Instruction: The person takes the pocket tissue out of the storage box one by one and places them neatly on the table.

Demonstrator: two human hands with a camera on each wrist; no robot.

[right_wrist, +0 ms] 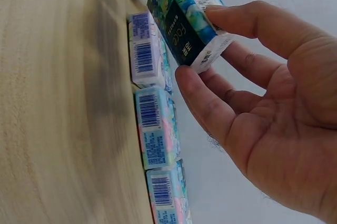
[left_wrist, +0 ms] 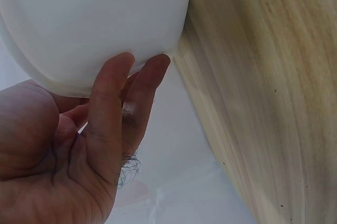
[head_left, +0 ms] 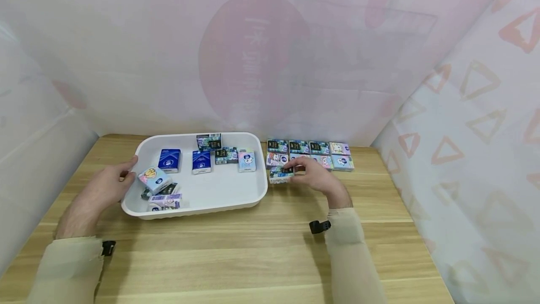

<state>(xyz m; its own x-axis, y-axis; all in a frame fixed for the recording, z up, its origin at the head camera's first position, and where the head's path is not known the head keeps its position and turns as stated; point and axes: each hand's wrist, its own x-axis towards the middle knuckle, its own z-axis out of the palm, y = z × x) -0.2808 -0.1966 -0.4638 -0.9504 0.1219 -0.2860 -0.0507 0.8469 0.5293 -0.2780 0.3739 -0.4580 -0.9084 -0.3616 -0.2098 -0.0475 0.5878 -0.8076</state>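
Note:
The left hand grips the left rim of a white tray; in the left wrist view its fingers lie against the outside of the tray. Between thumb and fingers, the right hand pinches a dark floral tissue pack just right of the tray, in front of two rows of packs. The right wrist view has this pack tilted in the right hand, above a line of packs standing on the wood.
Inside the tray are blue packs, dark floral packs, a light blue pack, a yellow-and-blue pack and a purple pack. Two rows of packs stand right of the tray, near the back wall.

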